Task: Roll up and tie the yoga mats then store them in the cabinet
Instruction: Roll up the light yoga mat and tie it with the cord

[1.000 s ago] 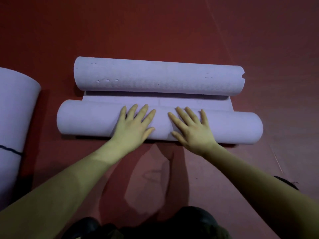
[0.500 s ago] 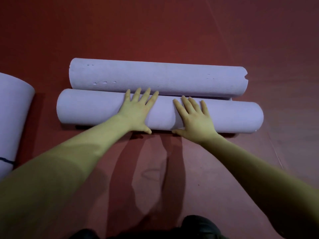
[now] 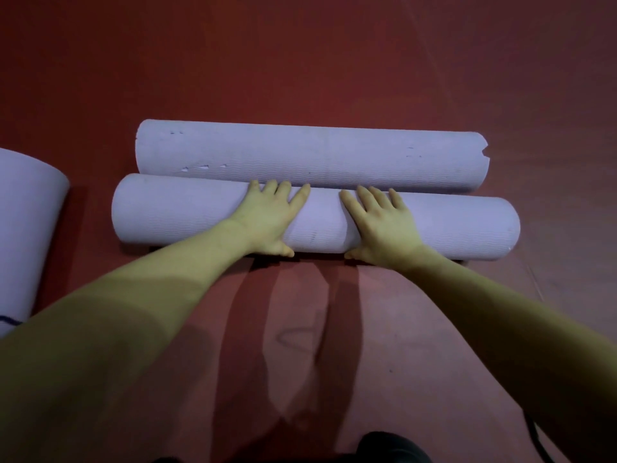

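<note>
— Rolled further forward since a second ago: near roll (image 3: 434, 225) now pressed right against the far roll (image 3: 314, 155), the flat strip between them gone from sight.

— Both of one mat?

— Cannot tell now; touching along the whole seam. Left hand (image 3: 270, 218) and right hand (image 3: 380, 225) flat on top of the near roll, side by side near its middle, fingers (image 3: 364, 198) straight and slightly spread, tips reaching the seam, thumbs down at the near edge. Pressing, not gripping.

— Anything around, anything in the way?

— Another roll (image 3: 26, 228) off to the left, same pale lilac, well apart, cut off by the frame, with a dark line across its lower part. Dark shape (image 3: 394, 446) at the bottom edge, too cropped to name. Dark cord (image 3: 534, 439) at the lower right, near the right forearm.

— Room to move?

— Open red floor (image 3: 300, 61) beyond the far roll and on both sides. Near roll sticking out past the far one at both ends.

— Materials?

— Foam, matte, with a fine wavy ribbed texture. Far roll nicked: small tears near its left end, a notch bitten from its right rim. Floor smooth, dull red, faint seams at right.
</note>
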Demonstrator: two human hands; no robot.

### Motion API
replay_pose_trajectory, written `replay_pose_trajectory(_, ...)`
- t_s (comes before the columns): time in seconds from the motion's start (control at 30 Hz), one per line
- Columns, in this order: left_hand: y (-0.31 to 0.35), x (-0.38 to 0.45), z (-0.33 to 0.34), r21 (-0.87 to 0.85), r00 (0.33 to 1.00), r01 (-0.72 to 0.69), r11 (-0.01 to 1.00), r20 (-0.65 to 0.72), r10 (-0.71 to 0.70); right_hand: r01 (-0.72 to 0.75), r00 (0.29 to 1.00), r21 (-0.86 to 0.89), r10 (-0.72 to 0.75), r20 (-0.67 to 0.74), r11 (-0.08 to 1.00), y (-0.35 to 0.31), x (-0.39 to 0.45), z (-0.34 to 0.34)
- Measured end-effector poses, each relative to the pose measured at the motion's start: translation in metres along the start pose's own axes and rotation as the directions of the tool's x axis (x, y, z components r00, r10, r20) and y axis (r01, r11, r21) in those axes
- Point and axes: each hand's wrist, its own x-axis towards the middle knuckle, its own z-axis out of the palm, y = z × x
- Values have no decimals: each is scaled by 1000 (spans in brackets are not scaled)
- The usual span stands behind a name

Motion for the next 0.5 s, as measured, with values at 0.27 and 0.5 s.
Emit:
replay_pose_trajectory(0.27, 32, -48, 7, -76, 999, -30, 997, -14, 29, 30, 999, 80, -28, -30, 996, -14, -51, -3)
replay_pose_trajectory(0.5, 53, -92, 11, -125, 998, -50, 991, 20, 53, 77, 997, 128, -75, -24, 989, -34, -94, -11)
